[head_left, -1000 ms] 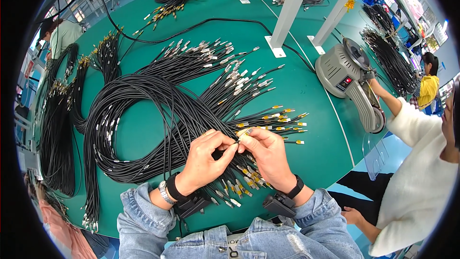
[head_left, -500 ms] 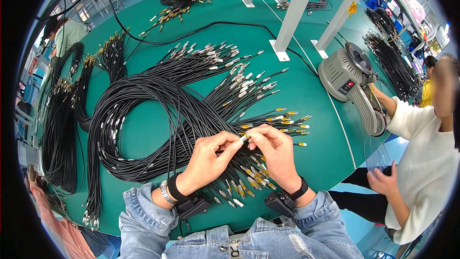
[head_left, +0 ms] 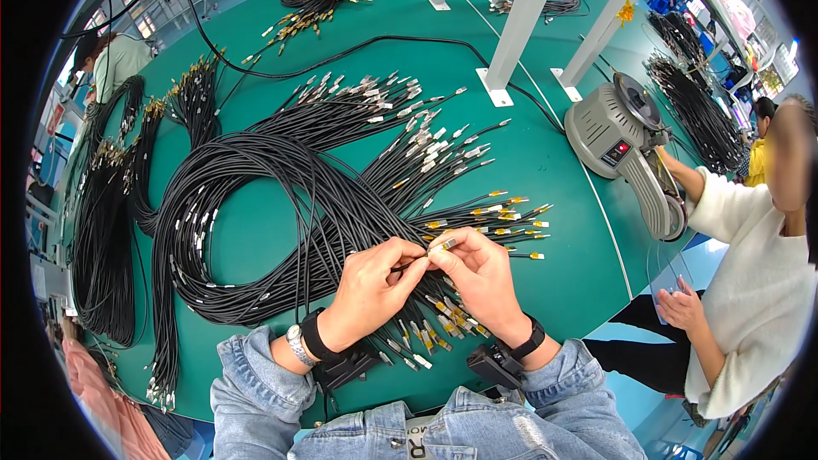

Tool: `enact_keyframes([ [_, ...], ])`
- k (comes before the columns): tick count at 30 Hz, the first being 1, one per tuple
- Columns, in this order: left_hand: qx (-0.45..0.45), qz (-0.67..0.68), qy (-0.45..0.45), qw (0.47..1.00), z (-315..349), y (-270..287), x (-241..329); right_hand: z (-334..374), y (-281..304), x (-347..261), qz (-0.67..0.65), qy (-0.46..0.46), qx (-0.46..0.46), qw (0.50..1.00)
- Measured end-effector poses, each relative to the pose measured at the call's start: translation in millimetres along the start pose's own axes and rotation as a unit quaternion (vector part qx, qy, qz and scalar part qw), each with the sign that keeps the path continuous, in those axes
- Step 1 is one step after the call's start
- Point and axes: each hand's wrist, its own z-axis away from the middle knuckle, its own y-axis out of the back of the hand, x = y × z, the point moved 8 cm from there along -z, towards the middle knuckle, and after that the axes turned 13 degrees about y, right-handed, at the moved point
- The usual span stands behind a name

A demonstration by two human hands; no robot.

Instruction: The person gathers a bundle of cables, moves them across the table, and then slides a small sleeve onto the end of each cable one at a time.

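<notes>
Between my two hands is the end of one black cable, its small metal connector (head_left: 446,245) showing at the fingertips. My left hand (head_left: 379,285) is closed in a pinch on the cable just behind that end. My right hand (head_left: 479,277) pinches the connector between thumb and fingers. Both hands are over a large coiled bundle of black cables (head_left: 192,204). Past my right hand the bundle's ends fan out with yellow-wrapped connectors (head_left: 511,215); more such ends (head_left: 447,315) lie below it. Farther back, other ends carry bare silver connectors (head_left: 400,94).
More black cable bundles lie at the left (head_left: 106,247) and far side (head_left: 319,0) of the green table (head_left: 579,247). Grey metal posts (head_left: 520,34) rise from it. To the right stands a grey machine (head_left: 609,132), with a co-worker in a white sweater (head_left: 750,290) beside it.
My right fingers have shifted around the cable end, and its metal connector shows more clearly. The co-worker's lower hand has moved up and now holds a clear sheet.
</notes>
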Motion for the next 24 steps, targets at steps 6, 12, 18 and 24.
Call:
enact_keyframes([
  [6, 0.038, -0.115, -0.158, 0.980, 3, 2, 24, -2, -3, -2, -0.016, -0.005, -0.031, 0.999],
  [12, 0.028, -0.163, -0.198, 0.966, 7, 2, 27, -3, -6, 5, 0.024, -0.037, -0.099, 0.994],
  [18, 0.031, -0.139, -0.195, 0.970, 1, 0, 36, -3, -5, -5, 0.065, 0.023, -0.123, 0.990],
  [24, -0.093, -0.063, -0.112, 0.987, -6, -3, 16, -1, -6, -7, 0.038, 0.014, -0.094, 0.995],
])
